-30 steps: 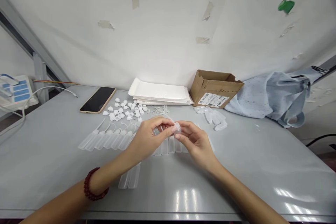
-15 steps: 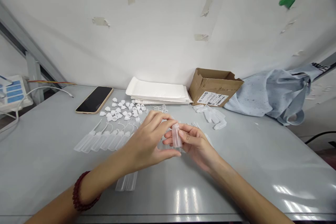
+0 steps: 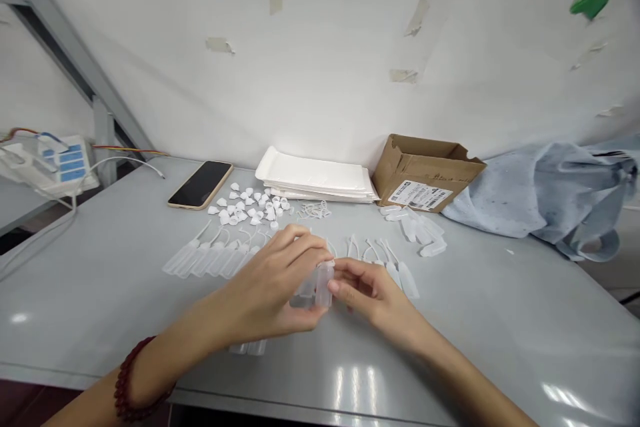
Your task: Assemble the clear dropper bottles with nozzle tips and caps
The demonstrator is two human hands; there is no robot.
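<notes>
A small translucent plastic bottle (image 3: 324,288) stands upright between my two hands above the table. My left hand (image 3: 275,283) grips it lengthwise, fingertips at its top and thumb under its base. From the other side, the thumb and index finger of my right hand (image 3: 373,293) pinch close on the bottle's right edge. Similar bottles with thin white loops (image 3: 203,259) lie in a row to the left, and more looped bottles (image 3: 407,280) show behind my right hand. Two bottles (image 3: 249,348) lie partly hidden beneath my left forearm.
White caps (image 3: 250,205) are scattered behind the row, beside a pile of white loops (image 3: 314,209). Loose bottles (image 3: 420,230) lie at right. A phone (image 3: 201,185), white envelopes (image 3: 315,173), cardboard box (image 3: 425,173) and blue cloth bag (image 3: 525,193) line the back.
My left fingers have closed over the bottle's ends, where before only the fingertips touched its top. The bottle has shifted slightly down and left. The view has swung left.
</notes>
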